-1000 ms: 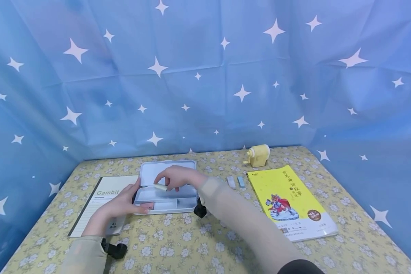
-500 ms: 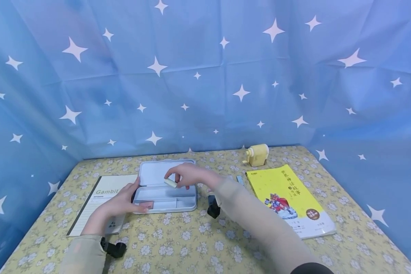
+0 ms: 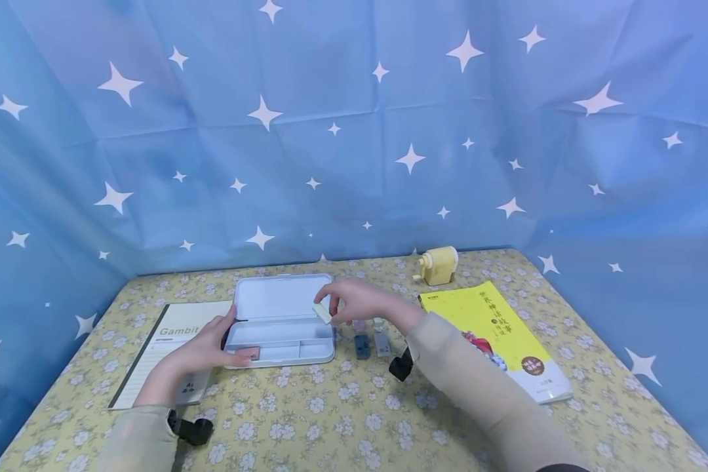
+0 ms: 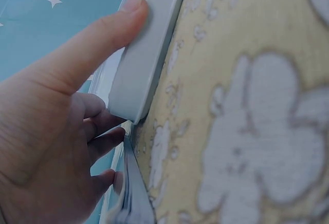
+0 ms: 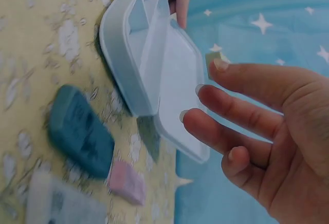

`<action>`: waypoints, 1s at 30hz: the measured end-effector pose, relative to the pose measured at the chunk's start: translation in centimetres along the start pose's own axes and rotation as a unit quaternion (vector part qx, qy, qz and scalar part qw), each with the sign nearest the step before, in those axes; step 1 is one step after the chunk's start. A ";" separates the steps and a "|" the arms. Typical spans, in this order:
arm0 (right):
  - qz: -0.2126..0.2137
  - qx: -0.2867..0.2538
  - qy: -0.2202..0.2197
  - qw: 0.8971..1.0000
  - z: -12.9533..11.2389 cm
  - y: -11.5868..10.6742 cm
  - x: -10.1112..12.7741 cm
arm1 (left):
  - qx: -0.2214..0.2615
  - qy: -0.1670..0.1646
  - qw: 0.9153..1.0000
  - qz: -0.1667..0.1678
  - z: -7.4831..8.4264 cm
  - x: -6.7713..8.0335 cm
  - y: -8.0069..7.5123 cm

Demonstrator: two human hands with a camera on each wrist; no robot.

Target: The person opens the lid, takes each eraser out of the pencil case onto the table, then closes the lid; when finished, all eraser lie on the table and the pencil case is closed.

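A pale pencil case (image 3: 283, 361) lies with its lid (image 3: 283, 298) folded back. My left hand (image 3: 203, 347) grips its left end; in the left wrist view the thumb lies along the front wall and the other fingers are at the end. A pink eraser (image 3: 249, 353) sits in the front left compartment, by that thumb. My right hand (image 3: 354, 303) pinches a small pale green eraser (image 3: 322, 313) over the case's right end. Right of the case lie a dark blue eraser (image 3: 362, 346), a grey eraser (image 3: 382, 343) and a pink eraser (image 5: 127, 183).
A notebook (image 3: 171, 334) lies left of the case, partly under my left arm. At the back right stands a yellow pencil sharpener (image 3: 439, 265) with a crank. A yellow book (image 3: 460, 305) is partly covered by my right sleeve. Starry blue cloth (image 3: 354, 131) hangs behind the table.
My right hand has moved right with the pale green eraser, from over the case's middle to its right end. Erasers beside the case have come into view. My left hand stays on the case.
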State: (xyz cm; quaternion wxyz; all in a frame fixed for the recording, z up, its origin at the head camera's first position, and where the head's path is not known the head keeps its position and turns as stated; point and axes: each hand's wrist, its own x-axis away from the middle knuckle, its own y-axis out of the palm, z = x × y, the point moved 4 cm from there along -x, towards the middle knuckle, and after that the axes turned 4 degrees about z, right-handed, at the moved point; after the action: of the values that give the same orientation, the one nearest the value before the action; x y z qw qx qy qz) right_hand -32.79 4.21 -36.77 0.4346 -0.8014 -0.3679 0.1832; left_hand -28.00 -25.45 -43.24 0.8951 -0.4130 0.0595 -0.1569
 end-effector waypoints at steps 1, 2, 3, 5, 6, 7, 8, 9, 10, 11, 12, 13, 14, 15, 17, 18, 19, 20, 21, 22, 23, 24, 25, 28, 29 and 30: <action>0.002 -0.003 -0.002 1.000 0.1 -0.1 0.4 | 0.000 0.000 1.000 0.001 0.0 0.0 0.0; 0.004 -0.007 -0.004 1.000 0.2 -0.1 0.7 | 0.000 0.000 1.000 0.001 0.0 0.0 0.0; 0.007 -0.008 -0.004 1.000 0.4 -0.2 1.1 | 0.000 0.000 1.000 0.002 0.0 0.0 0.0; 0.010 -0.019 -0.002 1.000 0.6 -0.3 1.9 | 0.001 0.000 1.000 0.001 0.1 0.0 0.0; 0.011 -0.022 -0.001 1.000 0.8 -0.4 2.4 | 0.001 0.000 1.000 0.001 0.1 0.0 0.0; 0.013 -0.026 0.001 1.000 0.9 -0.5 2.8 | 0.001 -0.001 1.000 0.000 0.1 0.0 0.0; 0.015 -0.024 0.005 1.000 1.1 -0.5 3.2 | 0.001 -0.002 1.000 0.000 0.1 0.0 0.0; 0.017 -0.025 0.008 1.000 1.3 -0.5 3.6 | 0.001 -0.002 1.000 0.000 0.1 -0.1 0.1; 0.019 -0.032 0.013 0.999 1.6 -0.6 4.0 | 0.001 -0.001 1.000 0.000 0.1 -0.1 0.1; 0.021 -0.036 0.016 0.999 1.8 -0.6 4.4 | 0.001 -0.001 1.000 0.000 0.0 -0.1 0.1; 0.025 -0.035 0.019 0.999 2.1 -0.6 4.8 | 0.001 -0.001 1.000 0.000 0.0 -0.1 0.1; 0.028 -0.035 0.023 0.999 2.3 -0.6 5.1 | 0.002 -0.001 1.000 -0.001 -0.1 -0.1 0.1; 0.032 -0.035 0.026 0.999 2.6 -0.6 5.5 | 0.002 -0.001 1.000 -0.001 -0.1 -0.1 0.1; 0.036 -0.037 0.030 0.998 2.9 -0.6 5.9 | 0.003 0.000 1.000 -0.001 -0.1 -0.1 0.1; 0.045 -0.033 0.035 0.998 3.2 -0.7 6.5 | 0.002 0.002 1.000 0.000 -0.1 0.0 0.0; 0.049 -0.028 0.038 0.998 3.5 -0.7 6.8 | 0.002 0.003 1.000 0.001 0.0 0.0 0.0; 0.054 -0.028 0.037 0.997 3.7 -0.7 7.1 | 0.002 0.003 1.000 0.001 0.0 0.0 0.0; 0.057 -0.029 0.040 0.997 3.9 -0.8 7.4 | 0.002 0.005 1.000 0.002 0.0 0.0 0.0; 0.061 -0.031 0.042 0.997 4.0 -0.8 7.8 | 0.003 0.005 1.000 0.002 0.0 0.0 -0.1; 0.063 -0.032 0.042 0.997 4.2 -0.8 8.1 | 0.004 0.004 1.000 0.000 0.1 0.1 0.0; 0.066 -0.036 0.040 0.996 4.4 -0.8 8.4 | 0.007 0.001 1.000 -0.001 0.1 0.1 0.0; 0.068 -0.041 0.039 0.996 4.6 -0.8 8.6 | 0.008 -0.001 1.000 -0.004 0.1 0.1 0.0; 0.070 -0.045 0.039 0.996 4.7 -0.7 8.9 | 0.009 -0.005 1.000 -0.005 0.1 0.1 0.0; 0.077 -0.049 0.046 0.995 5.3 -0.6 9.7 | 0.011 -0.010 1.000 -0.012 0.3 0.2 0.0; 0.079 -0.048 0.050 0.994 5.5 -0.6 9.9 | 0.012 -0.011 1.000 -0.013 0.3 0.2 0.0; 0.081 -0.045 0.058 0.994 5.7 -0.6 10.2 | 0.011 -0.010 1.000 -0.014 0.3 0.2 0.0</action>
State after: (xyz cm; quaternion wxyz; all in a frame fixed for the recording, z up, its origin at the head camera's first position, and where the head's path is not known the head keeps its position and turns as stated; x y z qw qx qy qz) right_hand -29.77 15.27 -39.22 0.4020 -0.8567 -0.2840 0.1544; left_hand -27.73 -25.30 -43.01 0.8979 -0.4053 0.0430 -0.1663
